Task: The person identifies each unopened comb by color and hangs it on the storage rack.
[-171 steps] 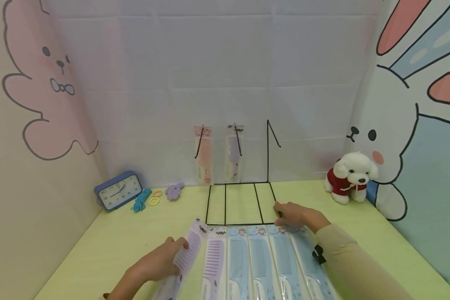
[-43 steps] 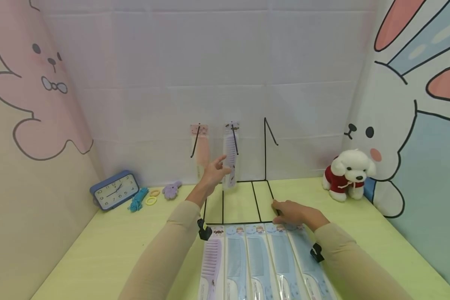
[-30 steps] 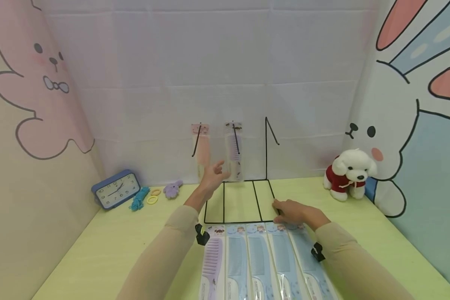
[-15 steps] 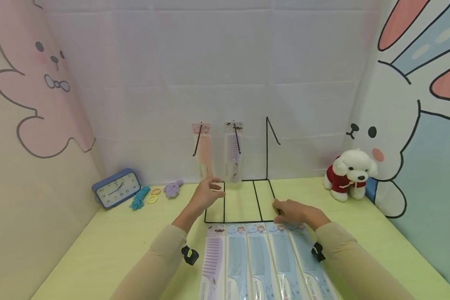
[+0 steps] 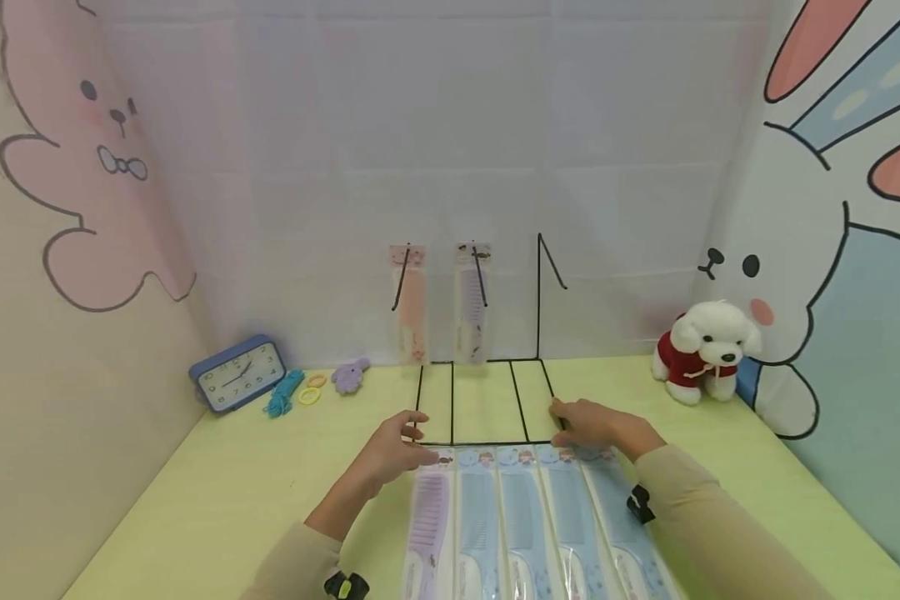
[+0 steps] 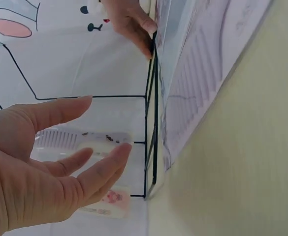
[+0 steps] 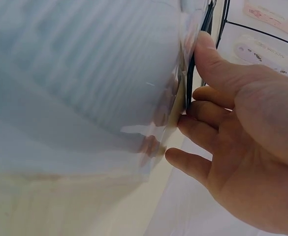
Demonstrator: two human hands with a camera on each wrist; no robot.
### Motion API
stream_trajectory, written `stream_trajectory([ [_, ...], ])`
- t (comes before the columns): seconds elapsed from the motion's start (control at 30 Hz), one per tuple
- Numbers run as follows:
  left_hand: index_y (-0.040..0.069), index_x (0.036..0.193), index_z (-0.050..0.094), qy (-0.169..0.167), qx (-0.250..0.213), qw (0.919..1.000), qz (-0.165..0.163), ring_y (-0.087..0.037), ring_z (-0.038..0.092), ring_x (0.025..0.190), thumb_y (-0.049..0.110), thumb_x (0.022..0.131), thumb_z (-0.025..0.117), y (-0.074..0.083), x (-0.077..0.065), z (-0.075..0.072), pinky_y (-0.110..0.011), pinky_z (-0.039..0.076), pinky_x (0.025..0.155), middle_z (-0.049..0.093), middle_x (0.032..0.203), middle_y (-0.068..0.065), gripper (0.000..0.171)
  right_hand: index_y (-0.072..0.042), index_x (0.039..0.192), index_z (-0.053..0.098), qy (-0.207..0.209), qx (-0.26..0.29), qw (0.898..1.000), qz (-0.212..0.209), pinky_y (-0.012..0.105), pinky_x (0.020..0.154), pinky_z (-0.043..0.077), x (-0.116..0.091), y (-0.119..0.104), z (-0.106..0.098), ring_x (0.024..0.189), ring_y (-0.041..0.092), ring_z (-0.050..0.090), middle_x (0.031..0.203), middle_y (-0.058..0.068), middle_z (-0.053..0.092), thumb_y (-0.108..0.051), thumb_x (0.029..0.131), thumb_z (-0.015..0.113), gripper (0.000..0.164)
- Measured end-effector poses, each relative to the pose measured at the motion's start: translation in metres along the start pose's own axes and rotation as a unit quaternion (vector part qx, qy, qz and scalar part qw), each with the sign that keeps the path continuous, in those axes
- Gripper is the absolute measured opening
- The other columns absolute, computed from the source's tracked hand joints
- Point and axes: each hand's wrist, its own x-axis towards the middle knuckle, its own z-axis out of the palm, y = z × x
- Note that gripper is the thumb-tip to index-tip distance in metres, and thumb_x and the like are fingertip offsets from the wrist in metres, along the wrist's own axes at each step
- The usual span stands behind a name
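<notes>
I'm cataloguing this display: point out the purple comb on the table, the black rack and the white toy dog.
Purple comb [image 5: 430, 510], head view, toothed part.
Black rack [image 5: 538, 308], head view, tall upright wire.
White toy dog [image 5: 687, 363], head view, red clothing.

Numerals ring the white dial of the blue-framed, rectangular clock [image 5: 237, 375], a 10 and a 2 among them, most of the others small and soft. On the clear, flat package of the hanging light-purple plastic comb [image 7: 264, 54], the right wrist view shows a short line of small lettering, too blurred to read with certainty. Fine print also marks the whitish handle ends of the packaged lying purple comb [image 5: 429, 517] and light-blue combs [image 5: 521, 517], too tiny to make out.
</notes>
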Motion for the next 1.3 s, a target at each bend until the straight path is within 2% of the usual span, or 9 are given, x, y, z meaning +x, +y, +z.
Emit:
stream_trajectory([
  [0.17, 0.002, 0.14, 0.05, -0.002, 0.045, 0.9988, 0.018, -0.035, 0.057, 0.111, 0.006, 0.081, 0.081, 0.0, -0.022, 0.004, -0.045, 0.055, 0.081, 0.051, 0.13, -0.025, 0.067, -0.007, 0.111, 0.055, 0.005, -0.009, 1.0, 0.007, 0.04, 0.072, 0.038, -0.002, 0.0, -0.002, 0.074, 0.02, 0.044, 0.083, 0.005, 0.052, -0.028, 0.097, 0.066, 0.028],
  [0.33, -0.001, 0.143, 0.044, 0.0, 0.13, 0.9908, 0.036, -0.038, 0.056, 0.107, 0.011, 0.074, 0.087, -0.006, -0.041, 0.014, -0.047, 0.054, 0.078, 0.049, 0.125, -0.026, 0.082, -0.009, 0.097, 0.051, 0.006, -0.008, 1.0, -0.008, 0.037, 0.067, 0.037, -0.002, -0.001, 0.0, 0.07, 0.018, 0.042, 0.081, 0.004, 0.05, -0.028, 0.097, 0.067, 0.024],
  [0.37, -0.002, 0.144, 0.042, -0.002, 0.148, 0.9884, 0.037, -0.038, 0.056, 0.105, 0.013, 0.073, 0.089, -0.007, -0.043, 0.016, -0.049, 0.053, 0.079, 0.049, 0.125, -0.026, 0.086, -0.008, 0.098, 0.051, 0.006, -0.005, 1.0, -0.01, 0.036, 0.066, 0.037, -0.002, -0.001, 0.001, 0.069, 0.018, 0.042, 0.076, 0.002, 0.045, -0.027, 0.097, 0.067, 0.025],
  [0.57, -0.005, 0.152, 0.03, -0.026, 0.228, 0.9732, 0.021, -0.032, 0.058, 0.093, 0.027, 0.067, 0.094, -0.014, -0.048, 0.028, -0.056, 0.052, 0.082, 0.048, 0.125, -0.029, 0.111, -0.008, 0.1, 0.051, 0.004, 0.008, 1.0, -0.003, 0.038, 0.068, 0.039, -0.004, -0.002, 0.003, 0.073, 0.019, 0.045, 0.076, 0.002, 0.048, -0.025, 0.097, 0.067, 0.024],
  [0.77, -0.007, 0.153, 0.025, -0.037, 0.28, 0.9593, 0.013, -0.026, 0.055, 0.077, 0.036, 0.064, 0.095, -0.017, -0.047, 0.032, -0.046, 0.052, 0.066, 0.046, 0.126, -0.031, 0.121, -0.009, 0.099, 0.049, 0.01, -0.006, 1.0, -0.007, 0.036, 0.065, 0.038, -0.002, 0.001, 0.003, 0.067, 0.016, 0.044, 0.074, 0.001, 0.047, -0.025, 0.097, 0.068, 0.024],
  [0.97, -0.009, 0.152, 0.027, -0.037, 0.328, 0.9439, 0.012, -0.028, 0.056, 0.077, 0.038, 0.06, 0.096, -0.016, -0.049, 0.033, -0.045, 0.051, 0.062, 0.043, 0.128, -0.036, 0.125, -0.009, 0.098, 0.05, 0.011, -0.007, 1.0, -0.009, 0.036, 0.064, 0.037, -0.002, 0.001, 0.002, 0.066, 0.016, 0.043, 0.073, 0.001, 0.046, -0.025, 0.097, 0.067, 0.024],
  [1.07, -0.008, 0.152, 0.026, -0.035, 0.313, 0.9491, 0.008, -0.031, 0.056, 0.075, 0.033, 0.06, 0.097, -0.015, -0.05, 0.032, -0.042, 0.051, 0.054, 0.043, 0.126, -0.038, 0.123, -0.009, 0.099, 0.049, 0.013, -0.003, 1.0, -0.011, 0.037, 0.065, 0.037, -0.003, 0.0, 0.0, 0.068, 0.018, 0.043, 0.074, 0.001, 0.046, -0.024, 0.097, 0.067, 0.024],
  [1.2, -0.007, 0.152, 0.025, -0.039, 0.274, 0.961, -0.001, -0.033, 0.057, 0.075, 0.024, 0.062, 0.097, -0.016, -0.051, 0.031, -0.034, 0.049, 0.04, 0.045, 0.122, -0.039, 0.119, -0.01, 0.099, 0.049, 0.012, -0.007, 1.0, -0.007, 0.037, 0.066, 0.037, -0.003, 0.0, 0.001, 0.071, 0.019, 0.044, 0.076, 0.001, 0.047, -0.026, 0.097, 0.067, 0.025],
  [1.3, -0.007, 0.151, 0.027, -0.049, 0.264, 0.9633, -0.01, -0.033, 0.057, 0.077, 0.022, 0.065, 0.096, -0.016, -0.051, 0.029, -0.033, 0.049, 0.038, 0.048, 0.12, -0.038, 0.114, -0.01, 0.099, 0.049, 0.01, -0.008, 1.0, -0.002, 0.037, 0.066, 0.038, -0.003, 0.0, 0.002, 0.071, 0.018, 0.045, 0.076, 0.001, 0.049, -0.026, 0.097, 0.068, 0.025],
])
